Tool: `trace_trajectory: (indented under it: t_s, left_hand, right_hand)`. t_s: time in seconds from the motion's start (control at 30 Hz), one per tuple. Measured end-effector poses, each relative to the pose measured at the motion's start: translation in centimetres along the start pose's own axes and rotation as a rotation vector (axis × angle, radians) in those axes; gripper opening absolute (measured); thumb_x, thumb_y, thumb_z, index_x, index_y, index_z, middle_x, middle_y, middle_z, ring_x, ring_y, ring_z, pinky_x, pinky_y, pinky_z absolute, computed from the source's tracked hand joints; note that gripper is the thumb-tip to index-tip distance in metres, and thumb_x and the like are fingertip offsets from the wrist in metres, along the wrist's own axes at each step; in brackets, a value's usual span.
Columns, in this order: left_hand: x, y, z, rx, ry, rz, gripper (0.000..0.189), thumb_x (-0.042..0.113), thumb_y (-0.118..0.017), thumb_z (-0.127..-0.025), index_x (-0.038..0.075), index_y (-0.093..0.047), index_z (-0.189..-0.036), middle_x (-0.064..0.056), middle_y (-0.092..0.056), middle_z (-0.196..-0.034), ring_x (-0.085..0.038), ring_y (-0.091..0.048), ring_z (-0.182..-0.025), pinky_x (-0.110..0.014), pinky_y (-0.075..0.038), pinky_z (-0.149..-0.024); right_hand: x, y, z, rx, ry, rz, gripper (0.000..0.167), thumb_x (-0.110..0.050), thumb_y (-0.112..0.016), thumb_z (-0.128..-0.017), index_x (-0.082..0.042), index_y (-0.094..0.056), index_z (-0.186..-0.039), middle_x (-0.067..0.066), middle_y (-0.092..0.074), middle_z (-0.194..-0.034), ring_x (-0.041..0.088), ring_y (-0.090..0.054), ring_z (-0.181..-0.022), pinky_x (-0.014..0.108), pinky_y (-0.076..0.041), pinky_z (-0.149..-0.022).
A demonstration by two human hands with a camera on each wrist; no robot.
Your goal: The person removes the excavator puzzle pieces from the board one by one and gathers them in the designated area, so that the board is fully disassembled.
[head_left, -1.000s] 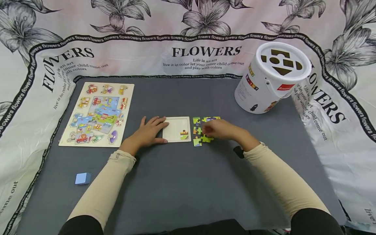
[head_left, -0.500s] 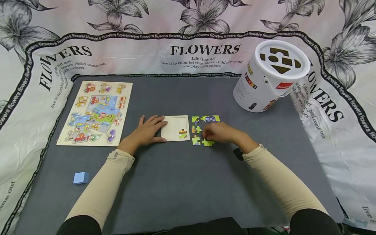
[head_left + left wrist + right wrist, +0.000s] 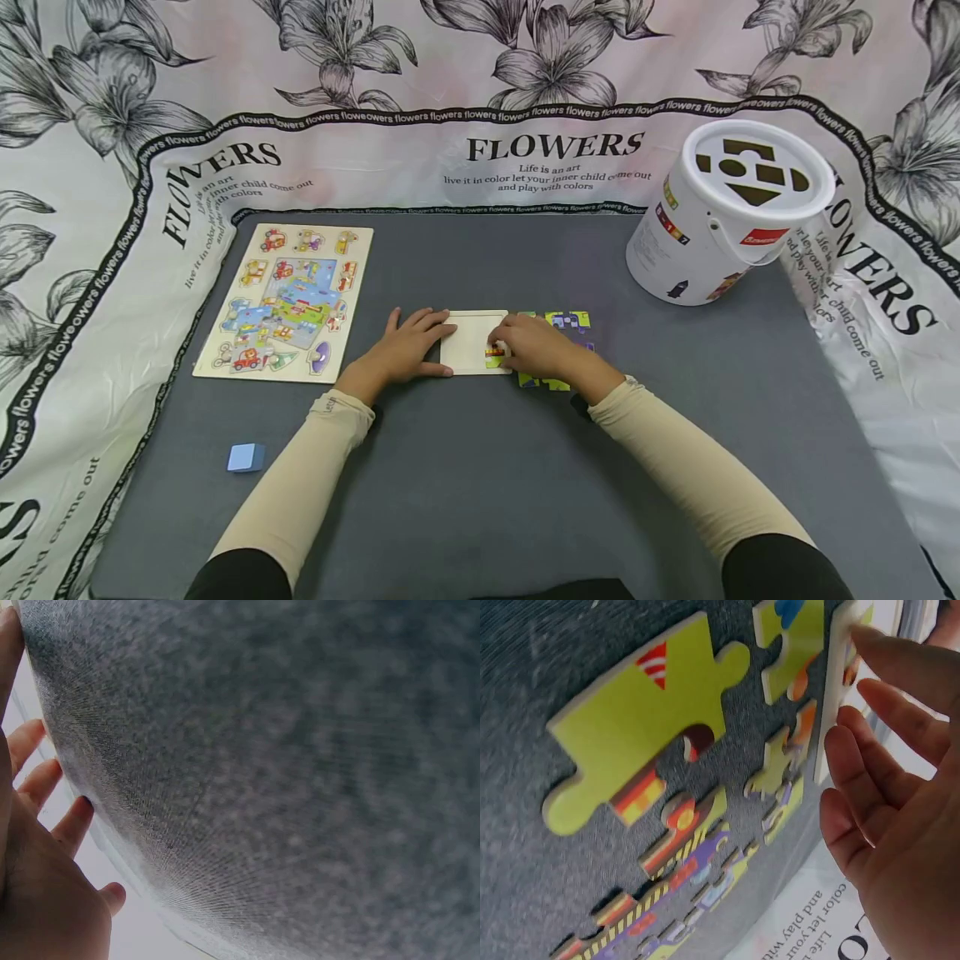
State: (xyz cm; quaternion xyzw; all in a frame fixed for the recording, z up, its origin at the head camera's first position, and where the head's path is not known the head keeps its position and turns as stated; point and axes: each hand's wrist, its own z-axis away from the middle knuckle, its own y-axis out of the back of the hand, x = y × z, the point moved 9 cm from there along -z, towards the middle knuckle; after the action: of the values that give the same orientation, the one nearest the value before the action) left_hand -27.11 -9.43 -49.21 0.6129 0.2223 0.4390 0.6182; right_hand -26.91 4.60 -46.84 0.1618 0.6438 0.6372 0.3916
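A small pale puzzle tray (image 3: pixel 468 331) lies in the middle of the table. My left hand (image 3: pixel 401 354) rests on its left edge with fingers spread; in the left wrist view that hand (image 3: pixel 56 877) is at the far left. At the tray's lower right corner, a colourful puzzle piece (image 3: pixel 494 362) shows. My right hand (image 3: pixel 536 346) is over the tray's right side, thumb and forefinger pinching a piece mostly hidden by the fingers. Just right of the tray lie several loose green and purple jigsaw pieces (image 3: pixel 567 319), partly covered by that hand. A green piece with a red-striped cone (image 3: pixel 622 705) is nearest the right wrist camera.
A larger picture board (image 3: pixel 348 325) with vehicle shapes and a jumbled puzzle picture lies to the left. Toward the front left sits a blue block (image 3: pixel 245 457). A white bucket (image 3: pixel 697 242) with shape holes in its lid stands at the back right.
My right hand has moved left from the loose pieces to the tray's right side. The left hand keeps its place on the tray. The head view has shifted slightly.
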Motion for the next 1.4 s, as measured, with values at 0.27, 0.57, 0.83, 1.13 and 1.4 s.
trace_trajectory:
  t_s: [0.27, 0.57, 0.83, 1.13, 1.4]
  left_hand:
    - [0.8, 0.1, -1.3, -0.01, -0.031, -0.024, 0.077, 0.054, -0.068, -0.084, 0.017, -0.044, -0.147, -0.006, -0.032, -0.157, -0.029, -0.024, -0.146, -0.067, -0.006, -0.112]
    - [0.6, 0.9, -1.4, 0.002, -0.053, -0.024, 0.077, 0.053, -0.07, -0.083, 0.016, -0.046, -0.146, -0.007, -0.033, -0.156, -0.029, -0.026, -0.145, -0.068, -0.006, -0.112]
    - [-1.4, 1.1, 0.2, 0.018, -0.007, 0.005, 0.077, 0.052, -0.069, -0.084, 0.015, -0.044, -0.147, -0.009, -0.03, -0.157, -0.034, -0.022, -0.146, -0.069, -0.003, -0.111]
    - [-1.9, 1.5, 1.0, 0.027, -0.013, 0.012, 0.079, 0.052, -0.069, -0.084, 0.014, -0.043, -0.147, -0.01, -0.03, -0.157, -0.036, -0.021, -0.145, -0.071, -0.003, -0.11]
    - [-2.5, 1.6, 1.0, 0.021, -0.004, -0.005, 0.079, 0.052, -0.069, -0.085, 0.014, -0.041, -0.148, -0.01, -0.028, -0.158, -0.036, -0.02, -0.146, -0.071, -0.003, -0.11]
  right_hand:
    - [0.9, -0.5, 0.4, 0.011, -0.054, -0.02, 0.03, -0.017, -0.075, -0.086, -0.011, -0.065, -0.114, 0.004, -0.063, -0.101, 0.019, -0.058, -0.089, 0.038, -0.048, -0.076]
    - [1.3, 1.2, 0.7, 0.109, -0.064, -0.1, 0.009, -0.011, -0.064, -0.093, -0.013, -0.064, -0.102, 0.001, -0.068, -0.091, 0.015, -0.063, -0.08, 0.036, -0.049, -0.074]
    - [2.4, 3.8, 2.2, 0.122, -0.034, -0.187, 0.01, -0.01, -0.065, -0.093, -0.009, -0.064, -0.103, 0.003, -0.07, -0.096, 0.019, -0.066, -0.087, 0.039, -0.051, -0.079]
    - [6.5, 2.3, 6.7, -0.026, -0.128, -0.308, 0.007, -0.009, -0.065, -0.093, -0.009, -0.064, -0.099, 0.0, -0.066, -0.089, 0.012, -0.057, -0.075, 0.033, -0.048, -0.07]
    - [7.0, 1.3, 7.3, -0.045, -0.085, -0.313, 0.004, -0.005, -0.066, -0.09, -0.007, -0.065, -0.094, -0.001, -0.062, -0.08, 0.01, -0.052, -0.069, 0.029, -0.044, -0.065]
